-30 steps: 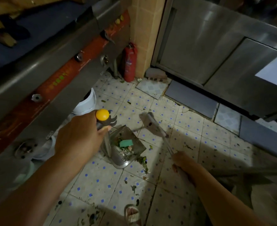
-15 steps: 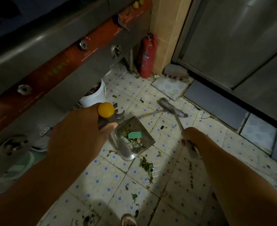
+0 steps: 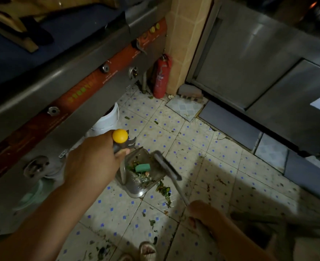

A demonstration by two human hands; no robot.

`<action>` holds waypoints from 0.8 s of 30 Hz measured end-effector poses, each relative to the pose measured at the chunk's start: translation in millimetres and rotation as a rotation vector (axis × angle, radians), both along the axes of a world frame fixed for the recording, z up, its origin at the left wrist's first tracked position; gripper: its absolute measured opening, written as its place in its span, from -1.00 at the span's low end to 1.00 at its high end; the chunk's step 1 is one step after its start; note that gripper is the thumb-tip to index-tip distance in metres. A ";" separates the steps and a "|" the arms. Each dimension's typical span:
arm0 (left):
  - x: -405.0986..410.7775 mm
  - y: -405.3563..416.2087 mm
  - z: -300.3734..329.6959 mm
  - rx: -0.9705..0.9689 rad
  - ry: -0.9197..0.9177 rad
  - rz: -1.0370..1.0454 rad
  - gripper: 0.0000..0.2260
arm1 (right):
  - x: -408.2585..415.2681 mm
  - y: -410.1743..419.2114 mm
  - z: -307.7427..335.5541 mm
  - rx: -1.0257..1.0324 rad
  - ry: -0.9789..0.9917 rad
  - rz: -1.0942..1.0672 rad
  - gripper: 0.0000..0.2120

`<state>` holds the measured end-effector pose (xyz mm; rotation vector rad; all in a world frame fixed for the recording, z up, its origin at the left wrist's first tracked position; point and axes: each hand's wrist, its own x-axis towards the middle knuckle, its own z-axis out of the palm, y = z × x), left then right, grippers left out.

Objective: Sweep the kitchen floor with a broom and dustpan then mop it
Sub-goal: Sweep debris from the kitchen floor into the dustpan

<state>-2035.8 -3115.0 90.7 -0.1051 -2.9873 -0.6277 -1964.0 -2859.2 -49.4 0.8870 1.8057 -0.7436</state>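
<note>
My left hand [image 3: 93, 164] grips the upright handle of a metal dustpan [image 3: 136, 190], just under the handle's yellow knob [image 3: 120, 136]. The pan stands on the tiled floor and holds green scraps and a green block [image 3: 142, 167]. My right hand [image 3: 202, 213] holds the thin grey handle of a broom, and the broom head [image 3: 164, 165] lies across the pan's right edge. A small heap of leafy debris [image 3: 163, 191] lies on the floor at the pan's open lip. More scraps dot the tiles nearer my feet.
A steel cooker with an orange panel [image 3: 76, 89] runs along the left. A white bucket [image 3: 108, 119] stands under it. A red fire extinguisher [image 3: 162, 76] leans by a tiled pillar. Steel cabinets [image 3: 249, 63] close off the right. My sandalled foot [image 3: 147, 250] is at the bottom.
The broom head has swung from above and right of the pan down onto its right edge. My right hand has dropped lower and nearer. The dustpan and my left hand stay put.
</note>
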 end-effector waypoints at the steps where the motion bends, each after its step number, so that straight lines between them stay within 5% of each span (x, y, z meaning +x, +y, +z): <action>1: 4.4 -4.2 4.2 0.013 -0.019 0.006 -0.56 | 8.8 -0.5 9.1 -0.044 0.059 -0.034 -0.73; 10: 6.1 -22.7 24.0 0.058 -0.039 0.042 -0.79 | -28.7 -13.1 41.6 0.023 0.137 -0.161 -0.75; 14: -15.7 -18.0 22.4 0.049 -0.035 0.064 -0.54 | -87.2 -9.0 44.8 0.019 0.204 -0.222 -0.77; 20: -85.0 1.6 13.0 0.070 -0.105 0.146 -0.63 | -206.0 17.9 25.2 0.033 0.224 -0.286 -0.77; 24: -150.9 19.6 -0.7 0.122 -0.090 0.182 -0.52 | -302.5 34.7 4.7 -0.021 0.240 -0.306 -0.85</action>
